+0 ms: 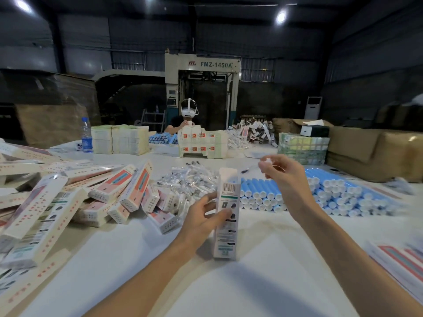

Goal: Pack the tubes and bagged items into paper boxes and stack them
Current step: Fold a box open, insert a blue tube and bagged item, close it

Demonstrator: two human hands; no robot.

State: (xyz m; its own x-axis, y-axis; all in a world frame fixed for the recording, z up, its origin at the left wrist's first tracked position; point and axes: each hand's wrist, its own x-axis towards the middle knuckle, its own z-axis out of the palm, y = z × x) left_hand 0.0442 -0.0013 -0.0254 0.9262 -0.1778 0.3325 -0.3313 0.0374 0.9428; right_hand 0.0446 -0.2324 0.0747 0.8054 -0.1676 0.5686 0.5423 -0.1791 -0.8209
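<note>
Bare white tabletop [263, 289] lies open nearer than both hands. The left hand [206, 217] grips an upright paper box [227, 193]. Just right of the box's top, the raised right hand [286, 175] pinches a small clear item [266, 161], too blurred to name. Left of the left hand sprawl packed boxes [114, 193], cut off at the frame edge. Beyond that hand lie bagged items [187, 179], and past the right hand lie blue tubes [332, 197].

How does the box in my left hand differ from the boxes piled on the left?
The held box stands upright; the piled boxes lie tilted in a heap. The left hand grips the held box; nothing touches the piled boxes. The held box's top looks open; the piled boxes look closed. Both are long, cream and pink.
</note>
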